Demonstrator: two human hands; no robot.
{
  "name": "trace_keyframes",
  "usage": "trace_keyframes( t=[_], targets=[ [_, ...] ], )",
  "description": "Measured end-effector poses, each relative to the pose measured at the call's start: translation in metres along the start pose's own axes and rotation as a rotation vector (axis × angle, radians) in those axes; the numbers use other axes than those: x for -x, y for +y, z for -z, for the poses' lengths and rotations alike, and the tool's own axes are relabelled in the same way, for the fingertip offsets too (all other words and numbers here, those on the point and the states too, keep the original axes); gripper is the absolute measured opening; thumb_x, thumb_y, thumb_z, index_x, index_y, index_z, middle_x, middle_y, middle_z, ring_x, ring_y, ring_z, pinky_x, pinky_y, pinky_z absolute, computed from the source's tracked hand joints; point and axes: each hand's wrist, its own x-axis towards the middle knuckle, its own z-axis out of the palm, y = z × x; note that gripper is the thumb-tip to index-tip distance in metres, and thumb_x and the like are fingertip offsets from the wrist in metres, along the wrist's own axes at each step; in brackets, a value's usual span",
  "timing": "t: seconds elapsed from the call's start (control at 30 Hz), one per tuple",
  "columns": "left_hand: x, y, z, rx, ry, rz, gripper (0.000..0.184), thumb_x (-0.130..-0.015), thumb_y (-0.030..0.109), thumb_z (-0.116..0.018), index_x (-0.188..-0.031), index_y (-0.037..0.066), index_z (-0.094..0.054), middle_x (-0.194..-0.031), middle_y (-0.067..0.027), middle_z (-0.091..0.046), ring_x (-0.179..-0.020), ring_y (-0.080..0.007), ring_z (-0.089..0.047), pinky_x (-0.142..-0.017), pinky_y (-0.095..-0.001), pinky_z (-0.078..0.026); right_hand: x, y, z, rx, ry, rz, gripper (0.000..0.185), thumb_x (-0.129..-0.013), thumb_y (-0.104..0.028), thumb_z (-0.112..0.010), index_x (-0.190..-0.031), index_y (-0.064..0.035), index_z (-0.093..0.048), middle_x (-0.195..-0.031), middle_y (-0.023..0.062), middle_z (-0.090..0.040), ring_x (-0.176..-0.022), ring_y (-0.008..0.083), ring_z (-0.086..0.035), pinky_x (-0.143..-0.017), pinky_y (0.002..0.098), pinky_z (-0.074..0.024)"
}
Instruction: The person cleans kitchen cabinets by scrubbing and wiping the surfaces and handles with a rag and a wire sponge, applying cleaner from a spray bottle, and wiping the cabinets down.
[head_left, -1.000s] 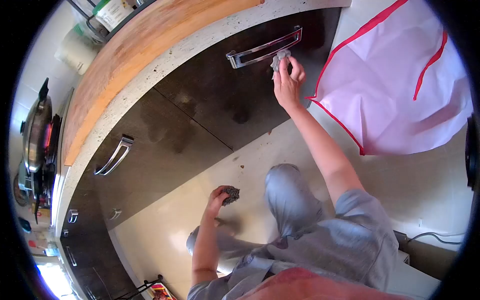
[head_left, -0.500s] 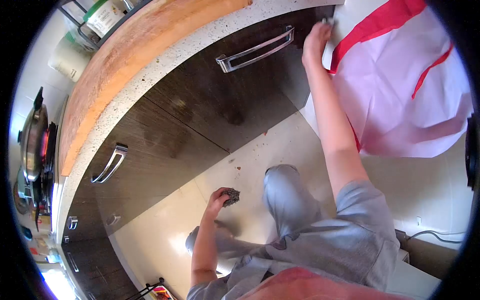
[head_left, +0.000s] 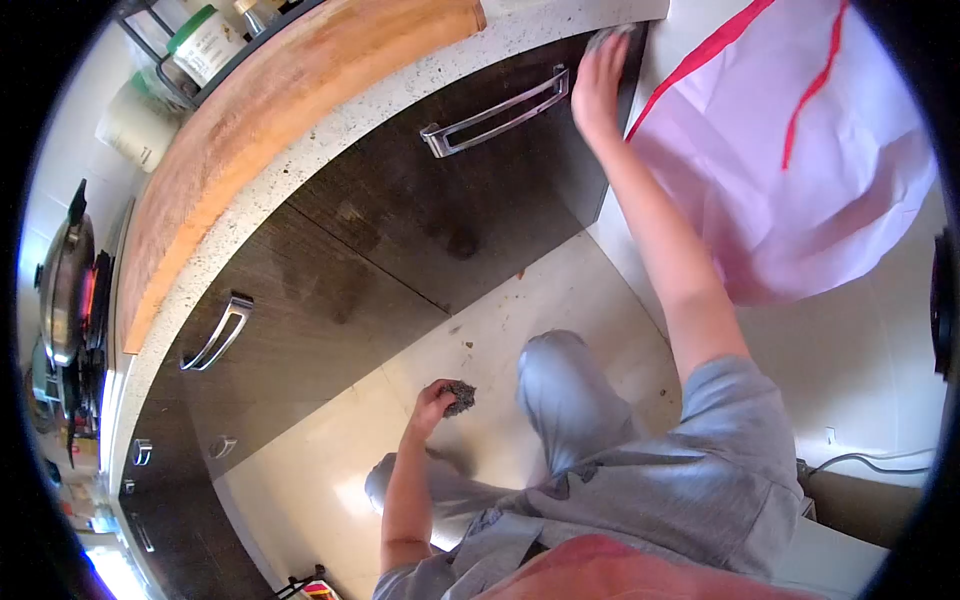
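Note:
My left hand (head_left: 430,408), low over the floor, is closed around a dark grey steel wool scrubber (head_left: 459,398). High up at the right end of the dark cabinet front (head_left: 390,200), my right hand (head_left: 598,90) reaches up just below the countertop edge. Its fingers press a small grey-white wad (head_left: 608,38) against the cabinet; what the wad is I cannot make out. Right of that hand hangs a white cloth with red trim (head_left: 780,190). A metal drawer handle (head_left: 495,115) is just left of it.
A wooden board (head_left: 300,90) lies on the speckled countertop (head_left: 375,105). At far left a lidded pan (head_left: 68,280) sits on a glowing stove. Crumbs (head_left: 468,345) are scattered on the pale floor (head_left: 320,465). A cable (head_left: 870,460) runs along the right side.
My right hand has moved left, from the cabinet's right edge onto its dark front. The view has shifted slightly. My left hand still holds the scrubber in nearly the same place.

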Motion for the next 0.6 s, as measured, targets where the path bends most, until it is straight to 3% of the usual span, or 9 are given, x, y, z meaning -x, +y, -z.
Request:
trace_keyframes(
  t=[0.1,0.17,0.23,0.3,0.37,0.43,0.5,0.53,0.6],
  targets=[
    [0.001,0.000,-0.003,-0.015,0.009,-0.055,0.031,-0.073,0.006,-0.049,-0.103,-0.001,-0.055,-0.087,-0.0054,-0.061,-0.075,-0.0120,-0.057,-0.067,-0.0239,-0.045,0.050,0.045,0.010,0.089,-0.151,-0.042,0.055,-0.093,-0.027,-0.026,-0.136,0.0021,-0.008,-0.142,0.0224,-0.005,-0.132,0.0339,-0.005,-0.107,0.0383,-0.0085],
    [0.003,-0.005,0.001,-0.025,0.024,-0.107,0.031,-0.073,0.006,-0.049,-0.103,-0.001,-0.055,-0.086,-0.0050,-0.061,-0.074,-0.0112,-0.056,-0.064,-0.0232,-0.045,0.066,0.080,0.001,-0.209,0.004,-0.725,0.055,-0.093,-0.029,-0.026,-0.136,0.0008,-0.010,-0.142,0.0165,-0.010,-0.133,0.0257,-0.009,-0.107,0.0349,-0.0123],
    [0.004,-0.005,-0.001,-0.055,0.019,-0.074,0.032,-0.072,0.008,-0.051,-0.103,0.000,-0.056,-0.084,-0.0041,-0.061,-0.071,-0.0103,-0.055,-0.059,-0.0231,-0.044,0.084,0.069,0.004,-0.275,-0.069,-0.908,0.057,-0.093,-0.029,-0.025,-0.136,0.0016,-0.002,-0.144,0.0135,-0.004,-0.133,0.0198,-0.008,-0.108,0.0325,-0.0112],
    [0.011,0.003,-0.004,-0.147,0.019,-0.030,0.032,-0.072,0.009,-0.052,-0.102,-0.001,-0.055,-0.084,-0.0053,-0.061,-0.073,-0.0108,-0.056,-0.060,-0.0239,-0.045,0.116,0.029,-0.021,-0.179,-0.052,-0.893,0.059,-0.092,-0.026,-0.026,-0.134,0.0049,0.001,-0.143,0.0201,-0.002,-0.132,0.0260,-0.008,-0.108,0.0353,-0.0093],
    [0.006,-0.016,0.001,-0.157,0.039,-0.128,0.033,-0.071,0.008,-0.053,-0.102,-0.002,-0.055,-0.084,-0.0068,-0.062,-0.072,-0.0122,-0.056,-0.062,-0.0253,-0.046,0.159,-0.020,-0.045,0.015,-0.183,-0.392,0.061,-0.091,-0.025,-0.028,-0.134,0.0065,0.002,-0.139,0.0279,-0.002,-0.131,0.0356,-0.007,-0.108,0.0397,-0.0080],
    [0.011,-0.010,0.001,-0.108,0.052,-0.115,0.032,-0.071,0.007,-0.052,-0.102,-0.002,-0.055,-0.085,-0.0072,-0.062,-0.072,-0.0127,-0.057,-0.062,-0.0257,-0.046,0.181,-0.113,-0.029,-0.075,-0.437,-0.116,0.061,-0.090,-0.024,-0.032,-0.134,0.0061,-0.002,-0.137,0.0319,-0.002,-0.129,0.0416,-0.007,-0.107,0.0440,-0.0092],
    [0.019,-0.006,0.004,-0.120,0.054,-0.071,0.034,-0.071,0.006,-0.050,-0.103,-0.001,-0.054,-0.087,-0.0071,-0.061,-0.074,-0.0135,-0.057,-0.065,-0.0257,-0.046,0.197,-0.128,-0.029,0.146,-0.705,-0.064,0.061,-0.088,-0.022,-0.038,-0.133,0.0053,-0.008,-0.138,0.0297,-0.004,-0.129,0.0423,-0.009,-0.106,0.0449,-0.0130],
    [0.027,0.001,0.004,-0.141,0.067,-0.073,0.034,-0.071,0.007,-0.049,-0.104,-0.002,-0.053,-0.088,-0.0072,-0.061,-0.077,-0.0140,-0.057,-0.069,-0.0260,-0.046,0.194,-0.122,-0.029,0.353,-0.598,0.014,0.054,-0.087,-0.021,-0.040,-0.129,0.0047,-0.019,-0.134,0.0275,-0.018,-0.125,0.0399,-0.021,-0.102,0.0465,-0.0197],
    [0.040,0.006,0.005,-0.093,0.073,-0.103,0.036,-0.070,0.005,-0.046,-0.104,-0.003,-0.052,-0.090,-0.0076,-0.061,-0.081,-0.0146,-0.057,-0.073,-0.0264,-0.045,0.164,-0.087,-0.032,-0.058,-0.160,-0.119,0.035,-0.091,-0.022,-0.033,-0.114,0.0042,-0.036,-0.113,0.0215,-0.038,-0.108,0.0340,-0.037,-0.096,0.0465,-0.0256]
  ],
)
